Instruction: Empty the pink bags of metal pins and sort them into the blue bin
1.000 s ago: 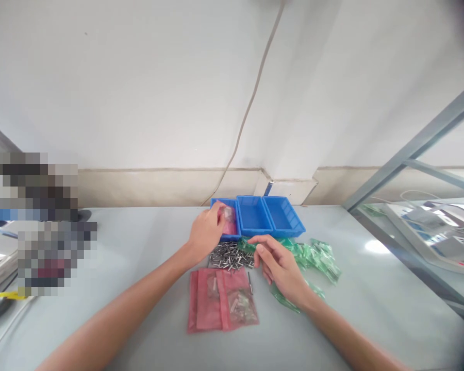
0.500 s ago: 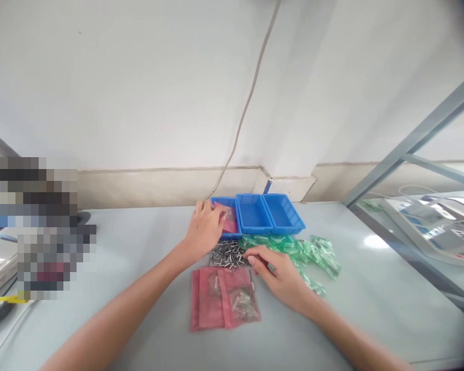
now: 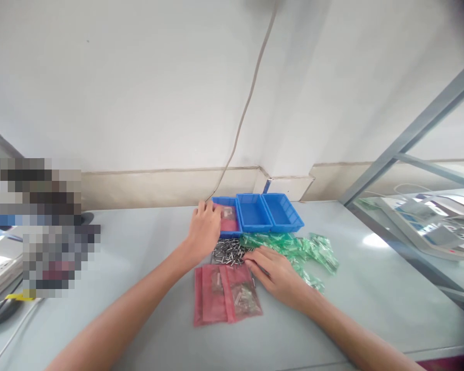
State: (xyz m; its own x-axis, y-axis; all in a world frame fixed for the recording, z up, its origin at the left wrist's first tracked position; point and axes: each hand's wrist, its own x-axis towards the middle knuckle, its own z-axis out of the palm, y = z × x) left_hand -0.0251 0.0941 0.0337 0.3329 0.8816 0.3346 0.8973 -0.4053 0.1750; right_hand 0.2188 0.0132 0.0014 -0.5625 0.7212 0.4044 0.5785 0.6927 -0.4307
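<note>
My left hand is at the left blue bin, its fingers bent over the bin's left side. They are close to a pink plastic bag lying inside; the fingertips are partly hidden. My right hand reaches into the right side of a pile of small metal pins, fingers together and bent down. What lies between its fingertips is hidden. In front of the pile, overlapping pink bags lie flat, with small parts showing through. Green plastic bags are heaped beyond my right hand.
A middle blue bin and a right blue bin stand beside the left one, near the wall. A metal frame slopes along the right side of the table. Equipment with a cable sits at the left edge.
My left hand's fingers have drawn slightly left, uncovering more of the pink bag in the bin. My right hand's fingers have closed and lowered at the pin pile. The view has shifted slightly.
</note>
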